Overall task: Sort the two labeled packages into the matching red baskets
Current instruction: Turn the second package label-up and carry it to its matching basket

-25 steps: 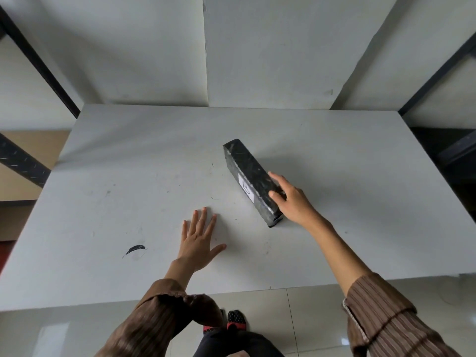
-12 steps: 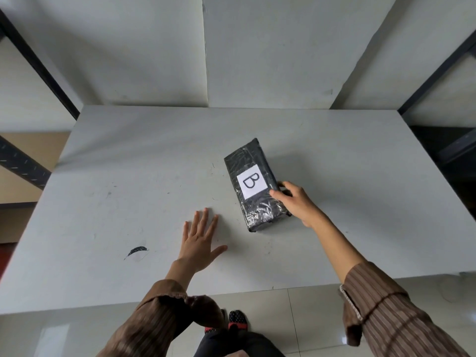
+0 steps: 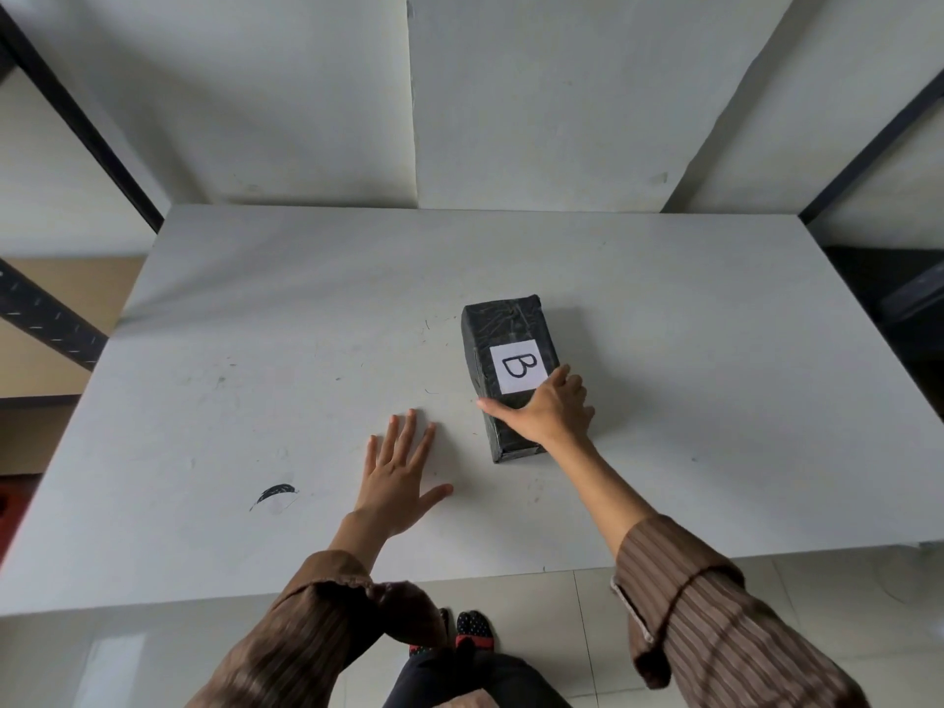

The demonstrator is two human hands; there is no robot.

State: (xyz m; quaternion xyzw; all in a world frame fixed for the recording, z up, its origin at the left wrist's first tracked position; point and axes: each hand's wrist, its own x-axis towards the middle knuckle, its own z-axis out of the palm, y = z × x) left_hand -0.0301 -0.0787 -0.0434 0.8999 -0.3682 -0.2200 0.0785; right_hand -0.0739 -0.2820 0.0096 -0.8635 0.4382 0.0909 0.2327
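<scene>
On the scuffed white table (image 3: 255, 350), right hand (image 3: 549, 413) seemingly grips black package (image 3: 503, 319); left hand (image 3: 396, 475) lies splayed flat

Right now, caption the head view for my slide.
Right hand rests on black package labelled B; left hand flat on white table.

Single head view, worn high, looking forward and down, wide-angle. White table (image 3: 255, 350) fills mid-frame; near edge runs low across frame, far edge meets wall. Both forearms enter from bottom, close to lens. Floor and feet visible directly below. No second view.
</scene>
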